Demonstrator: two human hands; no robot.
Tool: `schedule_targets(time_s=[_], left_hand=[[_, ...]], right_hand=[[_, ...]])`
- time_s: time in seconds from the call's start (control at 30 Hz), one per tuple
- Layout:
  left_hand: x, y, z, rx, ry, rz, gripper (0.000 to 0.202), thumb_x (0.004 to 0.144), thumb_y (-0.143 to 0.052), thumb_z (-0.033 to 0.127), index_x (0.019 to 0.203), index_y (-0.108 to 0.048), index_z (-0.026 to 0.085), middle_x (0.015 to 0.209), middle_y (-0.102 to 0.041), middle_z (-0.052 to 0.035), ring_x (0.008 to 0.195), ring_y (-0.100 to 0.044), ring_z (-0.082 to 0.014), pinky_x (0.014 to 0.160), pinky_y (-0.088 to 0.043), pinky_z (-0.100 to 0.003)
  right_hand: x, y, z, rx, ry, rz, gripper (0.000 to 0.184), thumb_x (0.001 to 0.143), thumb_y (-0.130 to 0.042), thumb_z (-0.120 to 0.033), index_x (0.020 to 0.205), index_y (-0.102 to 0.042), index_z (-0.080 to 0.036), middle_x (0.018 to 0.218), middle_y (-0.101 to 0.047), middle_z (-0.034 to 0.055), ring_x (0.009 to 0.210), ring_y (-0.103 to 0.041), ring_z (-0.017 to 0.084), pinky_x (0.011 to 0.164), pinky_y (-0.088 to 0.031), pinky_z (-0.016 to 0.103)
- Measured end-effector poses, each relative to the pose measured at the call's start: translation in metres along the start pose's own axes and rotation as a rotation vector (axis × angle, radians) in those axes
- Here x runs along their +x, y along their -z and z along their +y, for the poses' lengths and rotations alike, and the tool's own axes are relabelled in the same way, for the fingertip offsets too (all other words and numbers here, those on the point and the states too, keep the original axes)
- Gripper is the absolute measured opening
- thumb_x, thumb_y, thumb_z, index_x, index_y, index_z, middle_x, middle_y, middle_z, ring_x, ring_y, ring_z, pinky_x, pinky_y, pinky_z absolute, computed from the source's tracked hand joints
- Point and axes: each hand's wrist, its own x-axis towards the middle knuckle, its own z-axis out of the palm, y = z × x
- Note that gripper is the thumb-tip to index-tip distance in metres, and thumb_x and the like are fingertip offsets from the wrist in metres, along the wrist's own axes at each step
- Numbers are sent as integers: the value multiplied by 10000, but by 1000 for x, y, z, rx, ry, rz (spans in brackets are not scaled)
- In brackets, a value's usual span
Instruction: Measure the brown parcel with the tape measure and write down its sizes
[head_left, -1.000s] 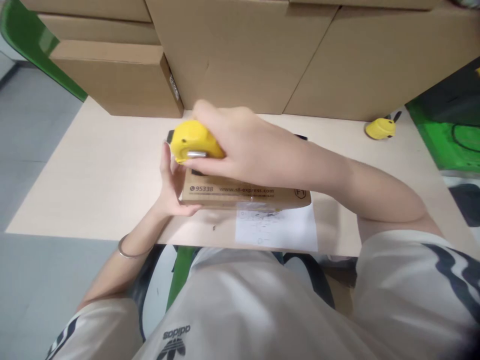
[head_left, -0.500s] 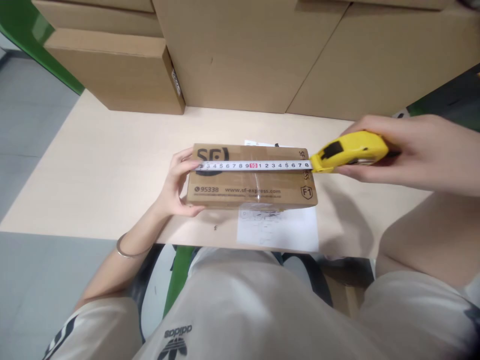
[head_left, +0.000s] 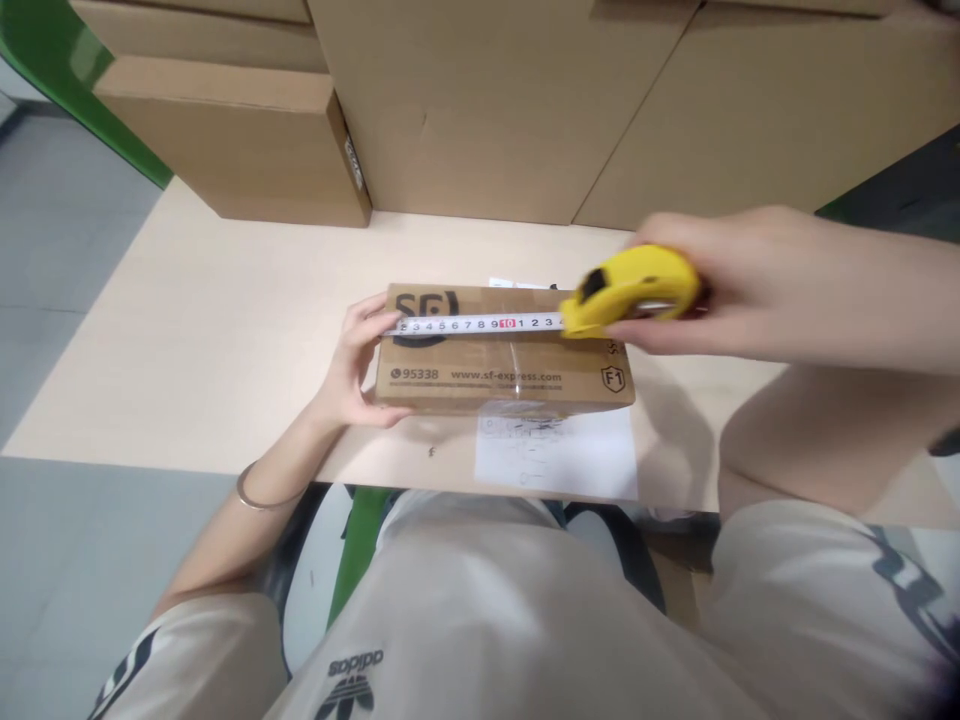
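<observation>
A small brown shipping box (head_left: 495,375) with black print lies on the light table (head_left: 210,340) in front of me. My left hand (head_left: 360,365) grips the box's left end and pins the tip of the white tape blade (head_left: 480,323) to its top. My right hand (head_left: 750,285) is wrapped round the yellow tape measure case (head_left: 630,290), held over the right part of the box. The blade runs across the box top, showing about 13 on its scale.
Large cardboard boxes (head_left: 495,110) are stacked along the back of the table, with a smaller one (head_left: 240,150) at back left. A white printed sheet (head_left: 559,455) lies under the box at the table's near edge. Green chair parts (head_left: 52,70) show at far left.
One second ago my right hand held the case at the box's left end. It pulled the tape out past the right end, and now the case has come back leftward, shortening the blade.
</observation>
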Motion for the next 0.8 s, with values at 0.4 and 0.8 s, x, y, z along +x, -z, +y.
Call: schedule_targets(time_s=[0.4,0.8], left_hand=[[11,-8,15,-235,293,231,988,653,-931,619,1499,-507,337,1558,-571,-82,1475,-529,-396,1235,-457,-539],[41,-19,41,-491,998,203,459,880,-699,561,1117,-697,168,1066,-789,-86,1061,-741,-321,889,-631,-398]], right_hand=[[90,-24,-76,184,373,228,497,999,-670,-415,1388,-515,-146,1377,-663,28,1050,-675,181,845,-458,294],[60,-79,-33,257,261,16,413,984,-606,-569,1207,-685,-230,1025,-756,47,914,-652,217,854,-440,360]])
